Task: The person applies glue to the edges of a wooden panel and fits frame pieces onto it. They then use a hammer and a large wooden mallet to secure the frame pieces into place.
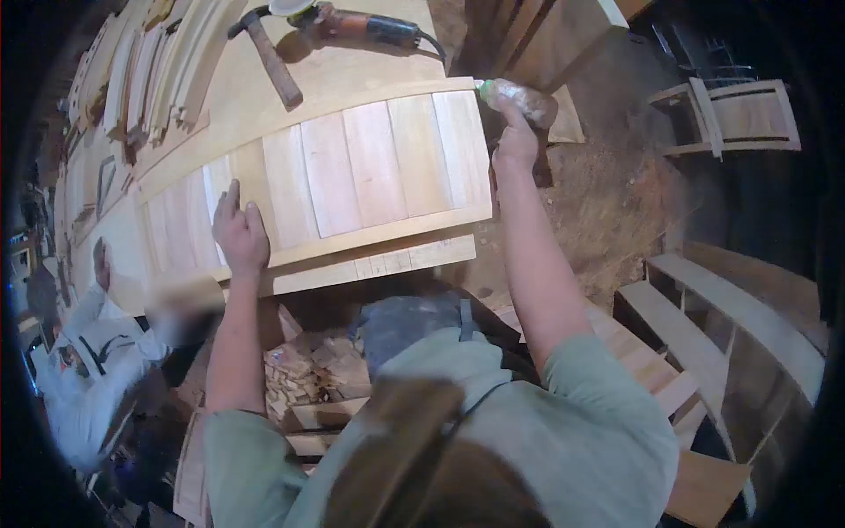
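A: Sawdust is covering the workshop floor (616, 202), and a big workbench (352, 70) is filling the upper left. What is lying on it?

B: 1 curved wooden panel (352, 176) of side-by-side slats is lying across the bench, its long axis running left to right, with rails along its far and near edges. Stacks of curved wooden pieces (150, 79) are leaning at the far left.

A: And beyond the panel?

B: 1 hammer (268, 57) and 1 power tool with a cord (361, 26) are resting on the bench, well apart from both hands.

A: What are the hands doing?

B: The left hand (238, 233) is pressing flat and open on the panel's near left slats, gripping nothing. The right hand (515, 141) is reaching up past the panel's right end, fingers clenched around a squeeze bottle (519, 95).

A: Which way is the bottle pointing?

B: Its greenish tip is lying toward the left, just beside or touching the top right corner of the panel; I cannot tell which, the view is warped there. So the right hand is nearer that corner, and the slats are stretching away leftward from it.

A: Anyone else around?

B: 1 other person (88, 370) in light clothing is standing at the lower left, 1 hand raised near the bench.
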`<state>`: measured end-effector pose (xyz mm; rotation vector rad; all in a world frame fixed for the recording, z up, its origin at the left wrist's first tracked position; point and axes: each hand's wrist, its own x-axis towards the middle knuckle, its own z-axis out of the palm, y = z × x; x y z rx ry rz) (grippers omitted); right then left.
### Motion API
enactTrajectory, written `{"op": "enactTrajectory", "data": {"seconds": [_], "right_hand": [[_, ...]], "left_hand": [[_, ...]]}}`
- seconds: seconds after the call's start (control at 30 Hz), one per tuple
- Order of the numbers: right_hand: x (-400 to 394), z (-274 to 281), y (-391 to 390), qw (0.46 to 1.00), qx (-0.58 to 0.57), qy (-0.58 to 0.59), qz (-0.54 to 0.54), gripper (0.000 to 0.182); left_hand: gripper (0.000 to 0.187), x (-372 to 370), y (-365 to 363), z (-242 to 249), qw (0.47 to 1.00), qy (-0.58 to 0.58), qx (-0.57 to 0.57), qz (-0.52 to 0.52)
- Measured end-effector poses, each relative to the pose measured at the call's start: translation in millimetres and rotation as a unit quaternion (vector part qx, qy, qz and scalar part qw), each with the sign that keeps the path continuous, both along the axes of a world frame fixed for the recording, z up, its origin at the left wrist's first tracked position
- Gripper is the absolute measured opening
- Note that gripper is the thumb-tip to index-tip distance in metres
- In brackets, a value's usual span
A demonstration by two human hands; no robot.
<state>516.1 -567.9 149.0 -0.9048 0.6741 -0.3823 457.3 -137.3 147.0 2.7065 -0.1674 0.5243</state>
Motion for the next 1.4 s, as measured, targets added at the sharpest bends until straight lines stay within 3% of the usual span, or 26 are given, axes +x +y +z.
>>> {"op": "enactTrajectory", "data": {"seconds": [0.1, 0.13, 0.23, 0.37, 0.43, 0.57, 0.63, 0.67, 0.7, 0.73, 0.8, 0.87, 0.9, 0.97, 1.1, 1.23, 1.33, 1.4], "right_hand": [[-4.6, 25.2, 14.8, 0.993, -0.111, 0.014, -0.041, 0.045], [-2.7, 11.8, 8.4, 0.967, -0.246, -0.041, -0.055, 0.044], [4.4, 7.6, -6.1, 0.945, -0.323, -0.049, -0.012, 0.051], [34.1, 10.4, -23.3, 0.876, -0.48, 0.005, 0.045, 0.039], [37.1, 36.1, -17.9, 0.891, -0.442, 0.005, 0.105, 0.036], [45.3, 50.4, -25.2, 0.855, -0.486, 0.047, 0.176, 0.039], [59.8, 49.7, -21.3, 0.866, -0.474, -0.039, 0.155, 0.042], [56.7, 51.3, -28.8, 0.819, -0.537, 0.047, 0.197, 0.044], [52.7, 57.0, -23.5, 0.805, -0.562, 0.056, 0.182, 0.046], [50.3, 53.2, -23.5, 0.808, -0.565, 0.043, 0.164, 0.047], [47.2, 49.3, -20.4, 0.807, -0.572, 0.03, 0.142, 0.048], [38.7, 51.3, -17.4, 0.844, -0.52, -0.014, 0.129, 0.047], [41.8, 37.4, -26.2, 0.835, -0.533, 0.019, 0.136, 0.053], [34.4, 44.4, -23.4, 0.863, -0.479, 0.015, 0.158, 0.05], [11.9, 59.8, -17.1, 0.874, -0.461, 0.016, 0.156, 0.043], [-5.7, 38.8, -33.9, 0.859, -0.489, 0.074, 0.136, 0.038], [-31.9, 49.6, -34.7, 0.915, -0.393, -0.023, 0.09, 0.037], [-33.3, 43.7, -43.6, 0.918, -0.387, -0.032, 0.083, 0.038]], "left_hand": [[0.035, -1.5, 2.1, 5.3, 0.999, 0.036, 0.018, -0.011], [0.035, -3.0, 3.3, 4.9, 0.999, 0.04, 0.016, -0.006], [0.032, 0.0, 3.4, 1.8, 0.999, 0.013, 0.027, -0.012], [0.033, -0.7, 1.1, 0.6, 1.0, 0.004, 0.02, 0.002], [0.033, -1.4, 1.5, 2.9, 1.0, 0.009, 0.019, 0.008], [0.031, -2.3, 0.9, -1.1, 1.0, 0.019, 0.004, 0.006], [0.03, 16.5, -6.0, 5.4, 1.0, 0.005, -0.022, 0.014], [0.031, 30.1, -16.1, 4.1, 0.998, 0.039, -0.045, 0.004], [0.032, 40.6, -33.3, 2.9, 0.994, 0.078, -0.07, -0.003], [0.03, 56.1, -65.7, 3.7, 0.997, 0.009, -0.052, -0.06], [0.034, 92.9, -136.4, 9.4, 0.983, -0.014, -0.101, -0.154], [0.041, 128.9, -203.3, 6.1, 0.966, 0.047, -0.148, -0.208], [0.05, 142.1, -230.5, -1.9, 0.972, 0.042, -0.118, -0.198], [0.058, 143.5, -264.6, 19.0, 0.966, 0.222, -0.054, -0.122], [0.062, 132.0, -269.6, 27.7, 0.969, 0.207, 0.007, -0.135], [0.063, 112.9, -266.6, 30.5, 0.96, 0.251, 0.005, -0.121], [0.062, 96.8, -265.3, 31.9, 0.959, 0.256, 0.001, -0.124], [0.059, 79.7, -266.2, 31.7, 0.971, 0.214, -0.017, -0.104]]}}
